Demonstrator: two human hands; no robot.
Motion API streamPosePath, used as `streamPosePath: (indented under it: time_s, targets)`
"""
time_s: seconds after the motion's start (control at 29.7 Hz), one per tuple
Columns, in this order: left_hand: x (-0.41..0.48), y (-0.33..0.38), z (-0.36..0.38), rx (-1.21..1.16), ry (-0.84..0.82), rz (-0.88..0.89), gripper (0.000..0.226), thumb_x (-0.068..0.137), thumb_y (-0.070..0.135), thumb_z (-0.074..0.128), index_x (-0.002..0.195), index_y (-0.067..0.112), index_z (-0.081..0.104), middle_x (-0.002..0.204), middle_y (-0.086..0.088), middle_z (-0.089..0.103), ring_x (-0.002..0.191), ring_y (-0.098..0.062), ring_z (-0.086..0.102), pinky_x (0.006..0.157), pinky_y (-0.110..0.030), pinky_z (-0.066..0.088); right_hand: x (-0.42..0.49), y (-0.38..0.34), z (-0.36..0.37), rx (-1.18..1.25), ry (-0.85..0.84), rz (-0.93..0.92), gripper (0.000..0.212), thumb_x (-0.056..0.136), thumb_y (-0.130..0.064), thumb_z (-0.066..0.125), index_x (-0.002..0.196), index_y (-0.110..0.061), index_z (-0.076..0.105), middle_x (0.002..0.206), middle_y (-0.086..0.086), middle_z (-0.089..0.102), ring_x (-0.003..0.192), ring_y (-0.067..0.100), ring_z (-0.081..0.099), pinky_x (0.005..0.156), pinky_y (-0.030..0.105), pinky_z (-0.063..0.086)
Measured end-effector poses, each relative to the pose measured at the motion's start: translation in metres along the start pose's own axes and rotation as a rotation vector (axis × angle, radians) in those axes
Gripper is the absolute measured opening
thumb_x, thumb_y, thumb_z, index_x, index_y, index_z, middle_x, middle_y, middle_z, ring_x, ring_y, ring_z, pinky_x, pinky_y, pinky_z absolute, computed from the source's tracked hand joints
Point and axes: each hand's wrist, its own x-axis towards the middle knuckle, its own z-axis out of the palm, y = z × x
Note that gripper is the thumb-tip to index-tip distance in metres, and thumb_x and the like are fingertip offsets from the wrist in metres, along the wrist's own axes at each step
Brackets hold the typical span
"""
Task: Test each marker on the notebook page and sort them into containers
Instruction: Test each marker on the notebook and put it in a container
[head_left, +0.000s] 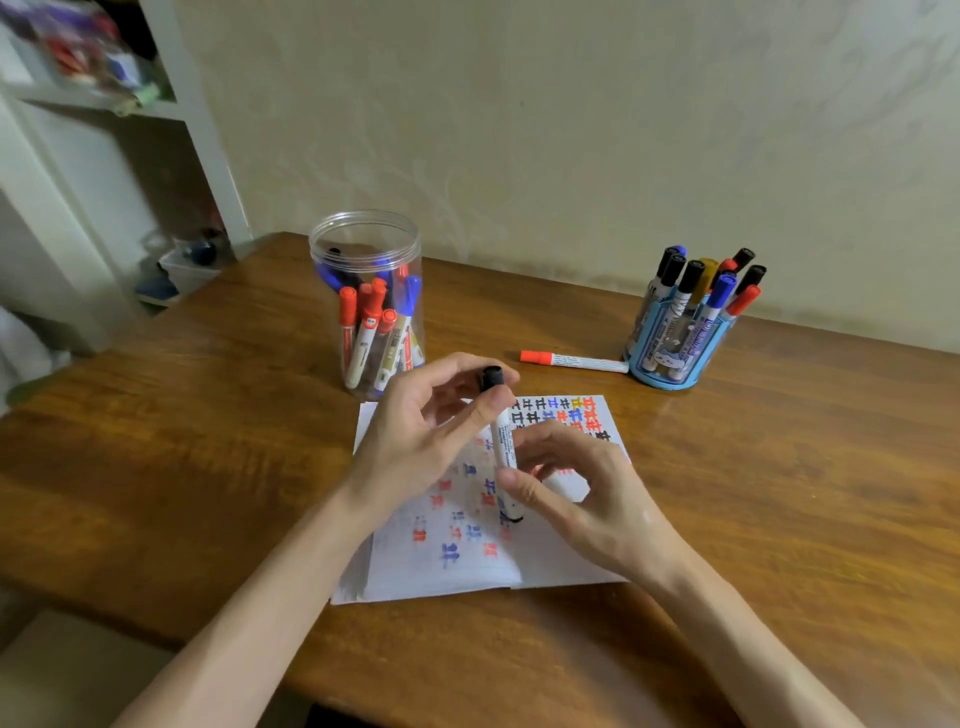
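A white marker (503, 441) with a black cap (490, 378) stands nearly upright over the open notebook (467, 561). My left hand (426, 431) pinches the black cap end between thumb and fingers. My right hand (576, 493) holds the marker's lower barrel, thumb across it. The page carries rows of black, blue, red and yellow test marks. A clear plastic jar (366, 244) with several red and blue markers stands behind on the left. A blue pen holder (670, 358) with several capped markers stands at the right.
A red-capped marker (574, 359) lies flat on the wooden table (182, 441) between jar and holder. A white shelf unit (171, 109) stands at the far left. The wall runs behind the table's far edge.
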Motion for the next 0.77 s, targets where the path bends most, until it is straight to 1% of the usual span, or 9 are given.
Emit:
streamPosePath:
  time_s: [0.07,0.13,0.2,0.27,0.37,0.47,0.61,0.67,0.77]
  targets:
    - [-0.006,0.011,-0.015,-0.003,0.053,0.044,0.025,0.093,0.017,0.071,0.116,0.01,0.07,0.104,0.0,0.075,0.105,-0.021,0.071,0.087,-0.026,0.056,0.005,-0.011,0.007,-0.016,-0.046,0.003,0.025,0.097,-0.042,0.069,0.114,-0.025,0.075,0.106,-0.017,0.075,0.098,0.01,0.072,0.083,0.023,0.056]
    - [-0.015,0.02,-0.034,0.033,0.094,0.087,0.027,0.093,0.014,0.071,0.119,0.009,0.067,0.104,-0.005,0.074,0.105,-0.027,0.071,0.09,-0.034,0.058,0.01,-0.02,0.014,-0.028,-0.067,-0.011,0.029,0.098,-0.045,0.066,0.118,-0.026,0.074,0.111,-0.017,0.075,0.1,0.009,0.072,0.085,0.025,0.058]
    - [-0.03,0.029,-0.056,0.078,0.139,0.094,0.028,0.092,0.013,0.071,0.12,0.008,0.065,0.108,-0.005,0.074,0.107,-0.025,0.071,0.092,-0.032,0.058,0.017,-0.027,0.023,-0.033,-0.053,-0.04,0.026,0.101,-0.039,0.065,0.119,-0.023,0.073,0.115,-0.015,0.075,0.099,0.01,0.073,0.086,0.03,0.059]
    - [-0.049,0.037,-0.078,0.146,0.189,0.074,0.029,0.092,0.017,0.071,0.12,0.011,0.066,0.11,-0.001,0.075,0.109,-0.021,0.071,0.091,-0.028,0.058,0.024,-0.033,0.036,-0.049,-0.068,-0.079,0.02,0.102,-0.03,0.066,0.12,-0.023,0.073,0.118,-0.014,0.073,0.099,0.009,0.072,0.085,0.03,0.059]
    - [-0.084,0.046,-0.106,0.267,0.242,0.03,0.027,0.092,0.024,0.071,0.118,0.015,0.066,0.109,0.0,0.074,0.109,-0.023,0.07,0.09,-0.034,0.06,0.036,-0.044,0.061,-0.103,-0.144,-0.152,0.023,0.102,-0.022,0.068,0.124,-0.024,0.071,0.12,-0.011,0.07,0.101,0.006,0.07,0.086,0.028,0.058]
    - [-0.13,0.056,-0.136,0.351,0.279,-0.023,0.024,0.093,0.021,0.073,0.115,0.013,0.065,0.106,-0.001,0.074,0.106,-0.025,0.071,0.088,-0.039,0.061,0.047,-0.059,0.1,-0.094,-0.206,-0.251,0.024,0.1,-0.015,0.068,0.124,-0.02,0.071,0.118,-0.005,0.07,0.098,0.008,0.07,0.085,0.03,0.057]
    - [-0.191,0.069,-0.161,0.441,0.341,-0.087,0.021,0.091,0.016,0.073,0.111,0.014,0.066,0.103,0.0,0.075,0.103,-0.024,0.072,0.087,-0.041,0.06,0.057,-0.076,0.142,-0.042,-0.287,-0.368,0.023,0.101,-0.013,0.067,0.124,-0.015,0.07,0.118,-0.001,0.068,0.097,0.012,0.071,0.083,0.028,0.059]
    - [-0.217,0.072,-0.169,0.446,0.384,-0.121,0.02,0.091,0.014,0.075,0.109,0.014,0.067,0.101,-0.001,0.075,0.101,-0.025,0.072,0.088,-0.046,0.058,0.06,-0.082,0.156,-0.017,-0.313,-0.395,0.023,0.101,-0.013,0.067,0.124,-0.016,0.069,0.118,-0.002,0.068,0.097,0.013,0.072,0.083,0.029,0.059]
    - [-0.249,0.071,-0.175,0.462,0.368,-0.175,0.022,0.09,0.01,0.077,0.109,0.013,0.067,0.1,-0.002,0.075,0.099,-0.025,0.072,0.085,-0.05,0.056,0.061,-0.087,0.169,-0.016,-0.344,-0.417,0.024,0.103,-0.012,0.063,0.125,-0.019,0.068,0.121,-0.005,0.068,0.1,0.013,0.071,0.086,0.032,0.06]
